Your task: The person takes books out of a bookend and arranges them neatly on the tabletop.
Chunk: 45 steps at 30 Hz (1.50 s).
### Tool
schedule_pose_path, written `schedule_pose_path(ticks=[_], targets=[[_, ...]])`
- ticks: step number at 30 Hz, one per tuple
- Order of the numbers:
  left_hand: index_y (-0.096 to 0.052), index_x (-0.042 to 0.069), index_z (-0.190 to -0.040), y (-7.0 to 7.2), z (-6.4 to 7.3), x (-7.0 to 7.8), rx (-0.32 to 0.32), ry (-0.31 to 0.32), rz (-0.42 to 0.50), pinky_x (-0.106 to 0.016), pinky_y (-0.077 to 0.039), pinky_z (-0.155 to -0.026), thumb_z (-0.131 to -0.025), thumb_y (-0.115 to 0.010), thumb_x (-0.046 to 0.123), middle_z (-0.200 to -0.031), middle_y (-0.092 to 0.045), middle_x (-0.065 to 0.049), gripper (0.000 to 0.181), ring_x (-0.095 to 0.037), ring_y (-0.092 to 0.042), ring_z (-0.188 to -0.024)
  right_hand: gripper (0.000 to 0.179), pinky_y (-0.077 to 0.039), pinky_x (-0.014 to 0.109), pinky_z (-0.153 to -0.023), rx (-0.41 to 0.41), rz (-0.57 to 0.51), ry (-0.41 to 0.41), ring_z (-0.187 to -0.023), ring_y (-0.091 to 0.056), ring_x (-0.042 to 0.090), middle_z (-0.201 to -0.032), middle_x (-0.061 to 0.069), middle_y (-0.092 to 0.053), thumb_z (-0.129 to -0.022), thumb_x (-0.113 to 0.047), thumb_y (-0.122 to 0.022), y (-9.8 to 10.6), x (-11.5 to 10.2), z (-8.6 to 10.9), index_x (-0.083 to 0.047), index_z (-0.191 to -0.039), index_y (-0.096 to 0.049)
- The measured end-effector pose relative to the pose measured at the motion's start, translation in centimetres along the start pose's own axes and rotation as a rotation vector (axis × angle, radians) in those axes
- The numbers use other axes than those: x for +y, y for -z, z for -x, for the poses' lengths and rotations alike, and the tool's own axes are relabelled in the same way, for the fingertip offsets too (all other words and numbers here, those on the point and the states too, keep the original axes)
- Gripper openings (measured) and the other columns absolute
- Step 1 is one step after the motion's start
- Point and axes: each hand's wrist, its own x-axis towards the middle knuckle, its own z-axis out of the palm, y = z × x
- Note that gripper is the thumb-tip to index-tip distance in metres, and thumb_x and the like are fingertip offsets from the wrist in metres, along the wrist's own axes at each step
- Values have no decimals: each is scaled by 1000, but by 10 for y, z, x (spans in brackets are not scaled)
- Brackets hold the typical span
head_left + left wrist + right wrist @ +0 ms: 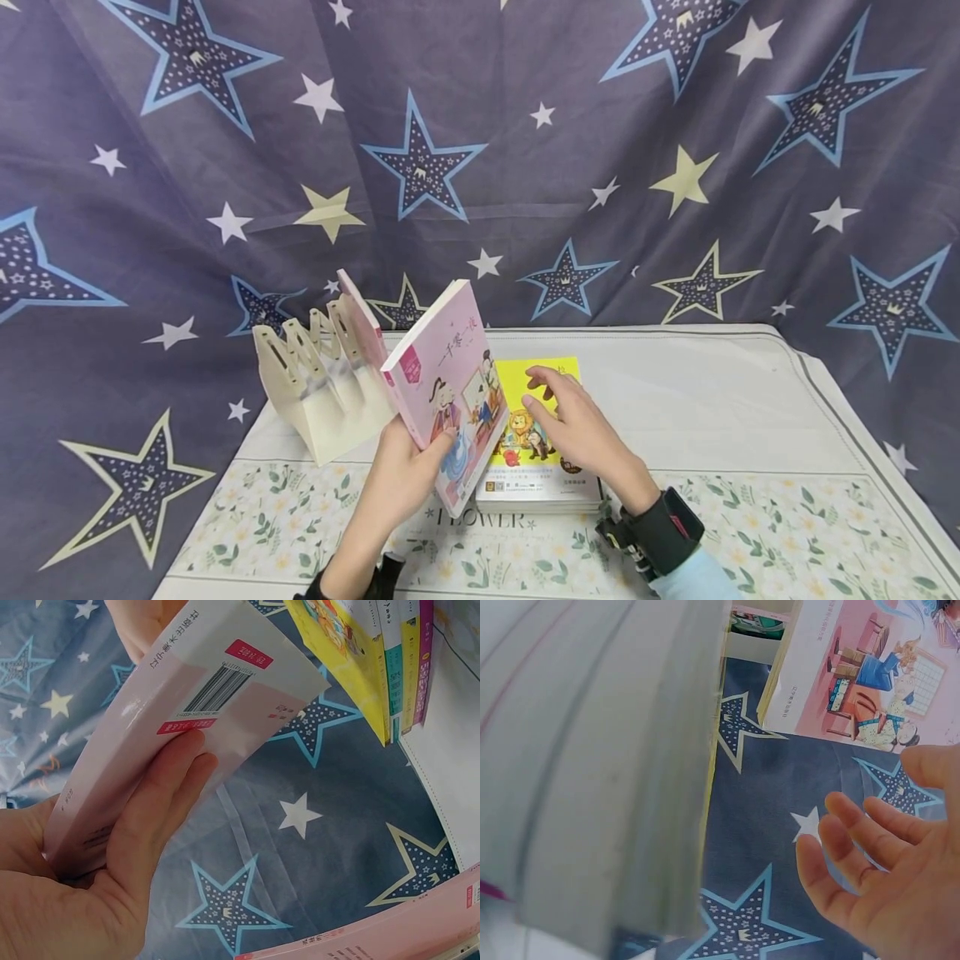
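Observation:
My left hand (405, 479) grips a pink book (468, 358) by its lower spine corner, thumb on the illustrated front cover. In the left wrist view the fingers (161, 784) lie along the back cover, below the barcode. The book is tilted upright, overlapping the left part of a stack topped by a yellow book (536, 450). Over that stack hovers my right hand (581, 421), fingers loosely bent and holding nothing. In the right wrist view its palm is turned up beside the blurred page edges of the stack (607, 772).
A cream book rack (330, 400) with several slots stands at the left, and another pink book (362, 312) stands in its right end. A floral mat (750, 533) covers the table's front. Behind hangs a dark star-patterned cloth (510, 167).

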Motion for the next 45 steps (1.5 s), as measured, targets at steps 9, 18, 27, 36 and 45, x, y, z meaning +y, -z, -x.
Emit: schedule_pose_path(ticks=[9, 18, 27, 36, 45], targets=[[-44, -2, -155, 2, -2, 1, -28, -20, 24, -56, -49, -105, -96, -64, -8, -150, -55, -25, 63, -42, -57, -133, 54, -51, 50, -96, -22, 29, 73, -124, -56, 31, -139, 11, -61, -109, -33, -59, -3, -14, -12, -10, -156, -47], [-44, 3, -157, 4, -7, 1, -92, -23, 101, -43, -55, -99, -96, -62, -9, -150, -56, -21, 64, -36, -64, -125, 57, -48, 51, -106, -35, 47, 88, -136, -52, 28, -151, 11, -56, -111, -36, -52, -9, -21, -21, -11, -161, -41], [-40, 5, -160, 7, -10, 4, -127, -13, 120, -46, -53, -101, -95, -61, -10, -151, -54, -22, 70, -39, -62, -129, 53, -51, 47, -99, -68, 11, 99, -124, -56, 24, -137, 11, -61, -113, -32, -47, -8, -19, -26, -12, -162, -40], [-31, 10, -164, 9, -16, 2, -147, -17, 147, -52, -51, -103, -94, -59, -11, -156, -49, -23, 78, -42, -58, -132, 47, -51, 44, -90, -52, 21, 60, -112, -56, 22, -124, 6, -63, -111, -29, -53, -8, -20, -24, -12, -155, -49], [-33, 11, -163, 11, -18, -2, -166, 16, 182, -52, -48, -107, -94, -60, -10, -155, -51, -20, 76, -38, -58, -133, 41, -50, 44, -88, -16, 53, 30, -108, -58, 26, -118, 6, -64, -108, -30, -58, -7, -20, -20, -13, -146, -56]])
